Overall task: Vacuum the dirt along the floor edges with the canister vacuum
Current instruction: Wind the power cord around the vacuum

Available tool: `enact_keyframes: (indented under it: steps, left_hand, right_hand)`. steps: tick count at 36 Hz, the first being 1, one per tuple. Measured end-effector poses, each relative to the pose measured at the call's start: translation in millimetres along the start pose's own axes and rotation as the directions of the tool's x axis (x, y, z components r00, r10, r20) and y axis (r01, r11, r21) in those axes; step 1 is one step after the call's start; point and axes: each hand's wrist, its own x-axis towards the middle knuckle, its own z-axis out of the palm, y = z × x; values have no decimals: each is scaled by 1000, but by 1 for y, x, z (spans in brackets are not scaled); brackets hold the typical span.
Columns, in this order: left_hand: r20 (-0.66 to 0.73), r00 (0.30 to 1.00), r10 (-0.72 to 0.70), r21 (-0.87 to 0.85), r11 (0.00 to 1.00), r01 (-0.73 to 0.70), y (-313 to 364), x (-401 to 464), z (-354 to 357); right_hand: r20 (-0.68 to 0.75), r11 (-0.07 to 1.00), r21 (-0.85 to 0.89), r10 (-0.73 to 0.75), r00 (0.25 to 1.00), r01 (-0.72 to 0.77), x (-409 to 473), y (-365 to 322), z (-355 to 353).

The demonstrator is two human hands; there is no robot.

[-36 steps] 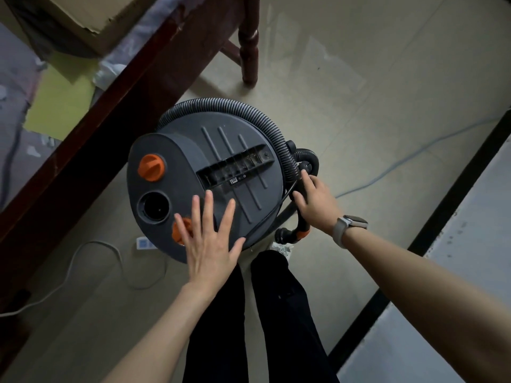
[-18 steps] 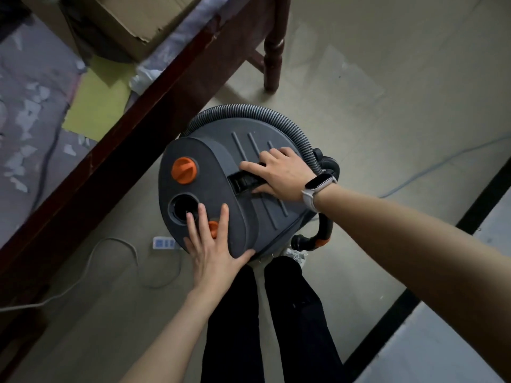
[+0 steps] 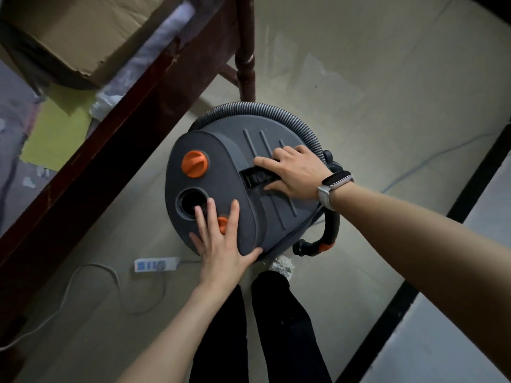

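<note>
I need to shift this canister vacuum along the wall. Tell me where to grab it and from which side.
Take the canister vacuum by the recessed carry handle across the middle of its lid, coming from straight above. The slot there probably gives curled fingers a bar to hook under, while the rest of the lid is smooth. The right hand is already on that handle; the left hand lies flat on the lid's near edge.

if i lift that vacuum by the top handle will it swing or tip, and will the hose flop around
The canister vacuum looks bulky, so probably weighty. The right hand rests on the centred handle, so it should likely hang fairly level. The ribbed hose curls loosely round the body and would probably flop and drag.
</note>
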Motion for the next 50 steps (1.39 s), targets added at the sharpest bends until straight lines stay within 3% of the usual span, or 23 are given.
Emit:
enact_keyframes:
  steps: [13,22,28,35,50]
  left_hand:
    - [204,964,171,149,968,-203,93,114,-14]
    - [233,946,226,276,917,-287,154,193,-26]
    - [214,944,252,219,929,-297,192,218,-20]
    - [284,903,322,153,915,-374,233,262,-15]
    - [347,821,453,196,821,-536,298,421,-50]
  right_hand:
    - [-21,932,157,334,942,-327,-27,119,-14]
    - [-28,826,286,514,857,-486,-33,193,-19]
    - [-29,748,350,611,791,-564,-39,231,-24]
    - [-18,670,385,693,720,-635,-43,279,-33]
    - [15,497,517,809,588,-697,21,393,-75]
